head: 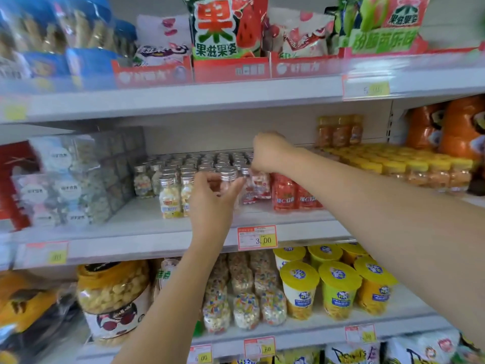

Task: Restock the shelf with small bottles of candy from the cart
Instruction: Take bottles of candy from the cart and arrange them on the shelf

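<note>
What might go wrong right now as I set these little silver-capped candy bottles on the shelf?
1. The left hand holds a small clear silver-capped bottle beside tightly packed rows of silver-capped bottles; a nudge may topple several.
2. The right hand grips a pink-labelled bottle next to the red-labelled bottles, which it might knock over.

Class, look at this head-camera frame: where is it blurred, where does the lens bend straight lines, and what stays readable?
Head view, upper left: the blue packets smear into blur; head view: the shelf edge tilts and bows slightly, a wide-angle effect; head view, centre: the price tag reads 3.00, while the left hand and the small bottle it pinches look soft.
</note>
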{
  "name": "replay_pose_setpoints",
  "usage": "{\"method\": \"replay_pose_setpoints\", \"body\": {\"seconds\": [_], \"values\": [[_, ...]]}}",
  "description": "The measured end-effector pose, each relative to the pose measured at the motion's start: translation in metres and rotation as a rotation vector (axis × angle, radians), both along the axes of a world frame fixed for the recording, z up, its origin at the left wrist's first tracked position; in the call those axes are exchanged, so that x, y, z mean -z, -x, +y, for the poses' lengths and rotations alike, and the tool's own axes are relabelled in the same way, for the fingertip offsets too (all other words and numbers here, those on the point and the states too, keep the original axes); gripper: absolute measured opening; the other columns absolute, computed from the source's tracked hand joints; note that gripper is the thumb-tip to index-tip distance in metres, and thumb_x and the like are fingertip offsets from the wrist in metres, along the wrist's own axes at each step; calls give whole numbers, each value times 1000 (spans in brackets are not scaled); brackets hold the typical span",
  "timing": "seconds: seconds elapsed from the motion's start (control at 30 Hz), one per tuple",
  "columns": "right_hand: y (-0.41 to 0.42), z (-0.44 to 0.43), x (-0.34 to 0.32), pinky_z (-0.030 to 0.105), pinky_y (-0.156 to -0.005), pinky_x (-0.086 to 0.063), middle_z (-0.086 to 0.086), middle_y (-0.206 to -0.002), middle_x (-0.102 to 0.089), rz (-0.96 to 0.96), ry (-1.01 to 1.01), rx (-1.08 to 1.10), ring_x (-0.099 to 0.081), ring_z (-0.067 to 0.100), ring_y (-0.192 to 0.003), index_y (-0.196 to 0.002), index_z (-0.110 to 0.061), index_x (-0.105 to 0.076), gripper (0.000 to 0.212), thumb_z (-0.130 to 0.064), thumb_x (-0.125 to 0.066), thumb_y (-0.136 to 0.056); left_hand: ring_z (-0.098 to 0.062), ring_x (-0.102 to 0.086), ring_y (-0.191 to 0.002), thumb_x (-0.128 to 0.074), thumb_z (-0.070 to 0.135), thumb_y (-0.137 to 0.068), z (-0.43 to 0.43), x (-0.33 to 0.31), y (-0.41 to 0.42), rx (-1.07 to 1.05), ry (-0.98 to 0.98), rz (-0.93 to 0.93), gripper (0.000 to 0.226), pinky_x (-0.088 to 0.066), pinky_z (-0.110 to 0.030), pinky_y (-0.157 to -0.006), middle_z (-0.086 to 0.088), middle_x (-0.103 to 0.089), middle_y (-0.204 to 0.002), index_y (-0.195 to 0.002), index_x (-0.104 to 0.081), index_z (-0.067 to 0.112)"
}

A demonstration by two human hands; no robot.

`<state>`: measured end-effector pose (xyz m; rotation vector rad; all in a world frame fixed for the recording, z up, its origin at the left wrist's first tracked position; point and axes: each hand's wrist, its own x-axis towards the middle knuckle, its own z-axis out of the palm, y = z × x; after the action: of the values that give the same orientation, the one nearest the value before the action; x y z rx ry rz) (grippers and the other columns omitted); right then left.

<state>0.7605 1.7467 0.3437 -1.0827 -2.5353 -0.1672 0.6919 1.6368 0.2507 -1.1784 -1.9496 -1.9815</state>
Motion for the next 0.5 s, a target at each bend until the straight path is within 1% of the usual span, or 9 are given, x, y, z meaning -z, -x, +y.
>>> {"method": "replay_pose_setpoints", "body": {"seconds": [0.07,0.13,0.17,0.23,0.27,0.3,0.37,0.43,0.5], "values": [[7,2,-2,23,-44,-35,2,-67,-51,-46,36,56,-47,11,-55,-63,-8,-47,31,-15,-70,-82,1,-48,-76,-72,40,-79,4,0,0,-3,20,45,38,-40,-9,-61,16,-49,-84,-100,-47,20],[11,0,-5,25,-52,-41,2,-70,-51,-113,51,95,-49,12,-59,-65,-7,-47,33,-19,-73,-81,3,-47,-75,-71,40,-80,7,0,0,-14,28,66,38,-39,-3,-60,18,-48,-84,-102,-48,19],[12,-1,-7,27,-57,-43,1,-71,-50,-155,34,112,-49,13,-61,-66,-7,-47,33,-20,-72,-82,1,-47,-75,-70,39,-81,8,0,1,-25,36,79,39,-37,-2,-60,16,-48,-85,-106,-48,17],[12,-5,-12,27,-61,-45,1,-70,-49,-215,-1,124,-50,14,-63,-67,-8,-48,30,-22,-67,-86,-7,-48,-80,-67,36,-85,11,-2,1,-40,89,135,45,-35,-8,-62,11,-50,-91,-117,-48,12],[11,-6,-15,27,-60,-45,1,-70,-49,-224,-11,123,-50,15,-64,-68,-8,-49,28,-22,-65,-87,-11,-50,-83,-66,34,-87,12,-4,0,-47,129,189,47,-35,-15,-66,7,-52,-95,-123,-46,11],[10,-7,-18,26,-56,-44,1,-70,-48,-225,-18,119,-50,14,-63,-68,-8,-49,27,-21,-63,-88,-15,-52,-87,-65,30,-88,15,-6,0,-56,174,258,48,-37,-21,-70,4,-55,-99,-126,-45,10],[6,-8,-25,24,-48,-39,2,-69,-46,-192,-36,110,-45,13,-57,-67,-8,-47,27,-18,-57,-90,-23,-56,-93,-64,23,-87,22,-12,-1,-80,267,406,47,-39,-28,-71,-5,-59,-110,-127,-43,10],[1,-6,-32,25,-46,-34,2,-67,-44,-100,-16,96,-41,13,-55,-65,-9,-43,29,-17,-58,-89,-23,-54,-82,-66,22,-84,27,-19,-1,-96,363,482,50,-38,-30,-66,-9,-58,-108,-127,-41,15],[-4,-4,-38,25,-50,-37,2,-68,-44,-13,8,78,-41,12,-56,-68,-9,-46,26,-16,-62,-87,-19,-49,-71,-66,28,-85,28,-25,1,-124,456,501,45,-36,-28,-63,-9,-57,-107,-123,-46,18]]}}
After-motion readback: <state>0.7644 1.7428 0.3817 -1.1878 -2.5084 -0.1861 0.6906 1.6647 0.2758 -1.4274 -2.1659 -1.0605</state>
